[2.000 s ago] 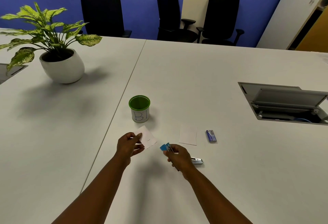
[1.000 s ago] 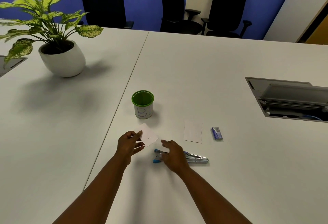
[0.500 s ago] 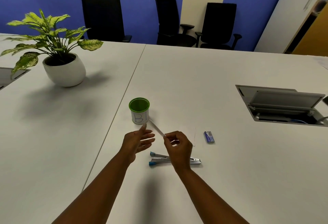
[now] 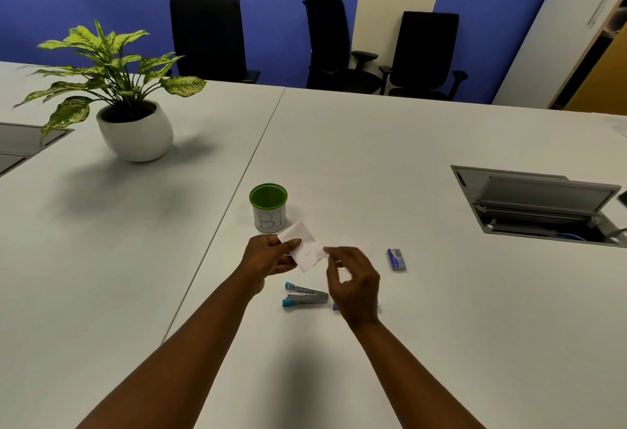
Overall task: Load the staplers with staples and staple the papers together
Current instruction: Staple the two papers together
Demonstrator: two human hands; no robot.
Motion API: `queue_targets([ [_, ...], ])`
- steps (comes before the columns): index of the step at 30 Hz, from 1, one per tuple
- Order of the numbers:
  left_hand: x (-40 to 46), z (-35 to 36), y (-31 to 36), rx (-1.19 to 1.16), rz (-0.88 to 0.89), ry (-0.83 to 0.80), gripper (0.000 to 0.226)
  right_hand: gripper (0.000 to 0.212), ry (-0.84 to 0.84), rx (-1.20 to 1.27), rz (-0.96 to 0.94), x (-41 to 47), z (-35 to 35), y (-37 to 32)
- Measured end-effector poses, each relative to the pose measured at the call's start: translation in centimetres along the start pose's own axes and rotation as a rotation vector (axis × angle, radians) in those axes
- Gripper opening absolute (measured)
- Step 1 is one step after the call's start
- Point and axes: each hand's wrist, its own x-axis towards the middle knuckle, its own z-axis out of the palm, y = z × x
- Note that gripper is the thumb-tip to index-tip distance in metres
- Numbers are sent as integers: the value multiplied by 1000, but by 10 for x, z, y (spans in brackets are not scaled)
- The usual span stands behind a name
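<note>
A small white paper slip [image 4: 303,248] is pinched in the left hand [image 4: 266,260] just above the blue-tipped metal stapler [image 4: 304,296], while nothing's held by the half-curled right hand [image 4: 353,281].

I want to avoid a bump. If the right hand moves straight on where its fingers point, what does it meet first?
Most likely the papers that the left hand holds: the right hand has its fingers aimed up-left, at their near edge. Depth is unclear, so they may already touch.

White paper [image 4: 303,245], blue-tipped silver stapler [image 4: 303,296], green-rimmed white cup [image 4: 268,208] at twelve o'clock, blue staple box [image 4: 395,259].
</note>
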Motion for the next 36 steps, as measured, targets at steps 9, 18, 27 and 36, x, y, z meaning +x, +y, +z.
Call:
queue_targets([
  [9, 3, 3, -1, 50, -26, -52, 31, 24, -288, 689, 1162, 31, -7, -15],
  [18, 5, 7, -3, -37, -67, -69, 28, 21, -221, 651, 1157, 30, -2, -14],
  [27, 16, -1, -7, -46, -29, 51, 38, 19, -284, 613, 1081, 30, 4, -12],
  [36, 30, -11, -11, -139, -65, 35, 26, 4, -233, 455, 1070, 44, 35, -10],
])
